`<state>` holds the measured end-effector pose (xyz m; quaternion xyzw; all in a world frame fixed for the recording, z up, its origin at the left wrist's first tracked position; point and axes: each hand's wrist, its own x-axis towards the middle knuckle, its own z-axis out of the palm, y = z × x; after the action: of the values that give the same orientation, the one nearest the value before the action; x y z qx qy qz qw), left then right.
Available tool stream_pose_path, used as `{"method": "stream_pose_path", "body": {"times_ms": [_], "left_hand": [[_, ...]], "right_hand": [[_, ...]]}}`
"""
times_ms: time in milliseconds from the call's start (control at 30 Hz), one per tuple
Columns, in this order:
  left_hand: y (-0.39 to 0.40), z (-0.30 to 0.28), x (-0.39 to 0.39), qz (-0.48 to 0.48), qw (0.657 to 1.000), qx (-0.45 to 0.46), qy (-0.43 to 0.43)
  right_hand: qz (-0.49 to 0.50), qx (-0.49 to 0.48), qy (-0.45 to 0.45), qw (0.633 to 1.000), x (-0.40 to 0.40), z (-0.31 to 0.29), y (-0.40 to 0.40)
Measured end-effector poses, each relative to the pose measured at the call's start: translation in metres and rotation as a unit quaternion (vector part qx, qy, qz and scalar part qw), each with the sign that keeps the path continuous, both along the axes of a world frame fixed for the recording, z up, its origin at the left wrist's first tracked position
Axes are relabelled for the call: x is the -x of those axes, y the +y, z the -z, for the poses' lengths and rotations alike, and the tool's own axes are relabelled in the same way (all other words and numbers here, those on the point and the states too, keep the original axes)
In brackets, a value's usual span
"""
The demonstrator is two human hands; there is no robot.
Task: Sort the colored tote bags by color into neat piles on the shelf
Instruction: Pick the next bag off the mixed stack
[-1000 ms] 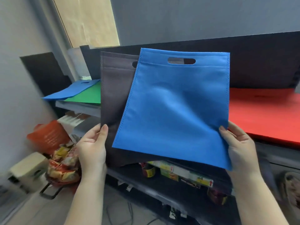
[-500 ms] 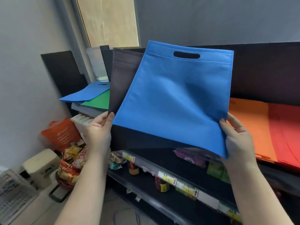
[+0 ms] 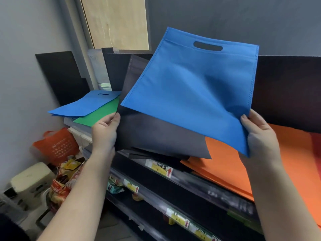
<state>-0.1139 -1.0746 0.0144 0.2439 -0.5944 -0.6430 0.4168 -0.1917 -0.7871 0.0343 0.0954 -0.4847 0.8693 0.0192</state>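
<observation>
1. Both hands are engaged: the right hand (image 3: pixel 258 134) pinches the lower right corner of the blue tote bag (image 3: pixel 192 89), thumb on its face; the left hand (image 3: pixel 105 132) grips the left edge of the dark grey tote bag (image 3: pixel 156 136), which sits behind and below the blue one.
2. Both bags are held up in the air, in front of the shelf (image 3: pixel 199 181), above the orange pile (image 3: pixel 225 164).
3. Step in hand, as judged: separating the two colours for filing.
4. Next move, as judged: carry the blue bag left to the blue pile (image 3: pixel 83 106), which lies over a green bag (image 3: pixel 99 113), and lay it flat with edges aligned. The grey bag needs its own pile.
5. Change from half a second ago: the blue bag sits higher and further right, exposing more grey fabric; the view has moved closer to the shelf.
</observation>
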Motion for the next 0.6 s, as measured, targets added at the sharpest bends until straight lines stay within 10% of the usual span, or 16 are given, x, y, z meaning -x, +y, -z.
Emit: {"method": "stream_pose_path", "body": {"times_ms": [433,600], "left_hand": [[-0.076,0.014,0.027,0.088,0.974,0.132,-0.16],[-0.131,-0.016,-0.02,0.242,0.963,-0.11,-0.037]], "right_hand": [[0.061,-0.046,-0.011,0.997,-0.005,0.016,-0.083],[0.053,-0.075,0.003,0.996,-0.023,0.025,-0.147]]}}
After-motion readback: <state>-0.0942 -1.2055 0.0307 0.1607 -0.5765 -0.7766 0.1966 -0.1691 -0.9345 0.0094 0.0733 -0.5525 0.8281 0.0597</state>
